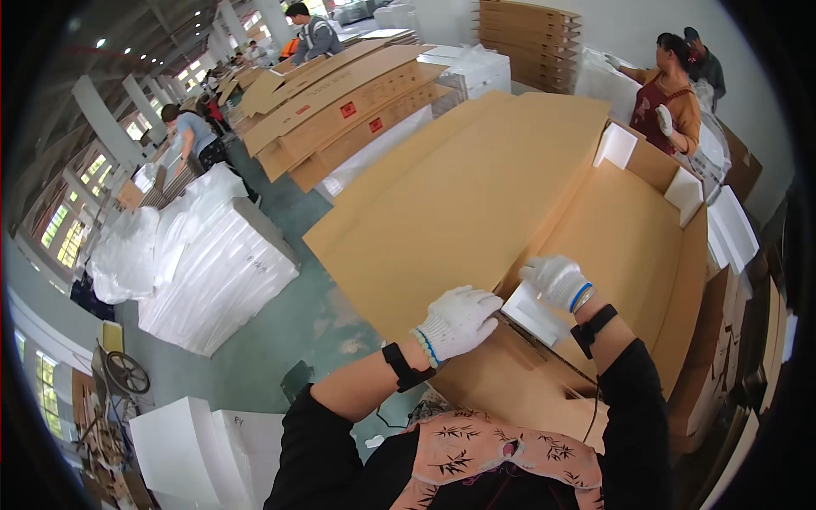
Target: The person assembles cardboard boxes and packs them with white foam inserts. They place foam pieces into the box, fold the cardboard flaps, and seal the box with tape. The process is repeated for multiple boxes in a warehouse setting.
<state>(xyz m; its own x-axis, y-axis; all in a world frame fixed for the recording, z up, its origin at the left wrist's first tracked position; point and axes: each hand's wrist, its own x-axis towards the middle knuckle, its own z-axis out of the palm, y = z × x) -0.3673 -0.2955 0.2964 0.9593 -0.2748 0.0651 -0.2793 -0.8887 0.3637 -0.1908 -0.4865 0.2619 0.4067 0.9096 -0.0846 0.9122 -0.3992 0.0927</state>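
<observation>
Head view, looking down over a long, shallow cardboard box [629, 246] lying open, its wide flap [459, 204] folded out to the left. Left hand [459, 321], in a white knit glove, curled over the near edge of the flap, fingers bent and gripping the cardboard. Right hand [557, 280], gloved too, closed down onto a white foam block [531, 313] seated in the near corner of the box; fingers wrapped over its top edge, whether pinching or only pressing cannot be told. Two more white foam corner pieces, one [615, 146] and another [685, 194], standing at the far end of the box. Beyond them a co-worker [667, 102] in an apron and white gloves. To the left, stacks of white foam sheets [212, 272] on the green floor; further back, more flat cardboard boxes [340, 102].

Foam block judged very light, stiff yet crumbly at edges and corners: best held by its broad faces, not by a thin lip. Cardboard judged light but large and floppy, prone to creasing if lifted by one corner: best gripped along a folded edge with both hands well apart.
</observation>
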